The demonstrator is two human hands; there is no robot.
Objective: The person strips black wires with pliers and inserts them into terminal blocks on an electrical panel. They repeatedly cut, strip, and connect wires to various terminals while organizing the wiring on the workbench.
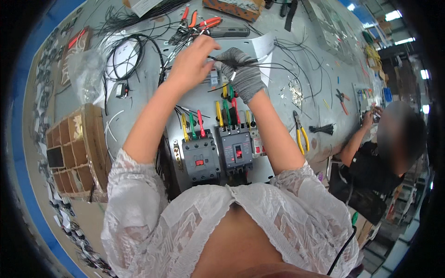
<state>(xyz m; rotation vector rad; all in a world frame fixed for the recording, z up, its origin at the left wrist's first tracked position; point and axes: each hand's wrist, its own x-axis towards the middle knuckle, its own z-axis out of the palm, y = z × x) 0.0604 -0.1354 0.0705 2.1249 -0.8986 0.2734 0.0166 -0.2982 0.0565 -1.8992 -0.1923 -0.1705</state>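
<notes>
My right hand (243, 76), in a grey knit glove, is closed around thin black wires (271, 66) that trail off to the right. Close to its left is my bare left hand (192, 62), thumb and fingers apart with nothing visibly between them. Both hands are over the far part of a metal mounting plate (175, 134). Nearer to me on that plate sit a black circuit breaker (200, 160) and a second breaker (236, 144), with yellow, green and red sleeved cables at their far ends. A small white breaker (257, 142) partly shows beside my right forearm.
Beyond my hands lie red-handled pliers (211, 23) and loose black wires. A divided cardboard box (74, 153) stands at the left. Yellow-handled pliers (300, 132), red-handled cutters (342, 101) and scattered small metal parts (295, 90) lie right. Another person (378, 157) works at far right.
</notes>
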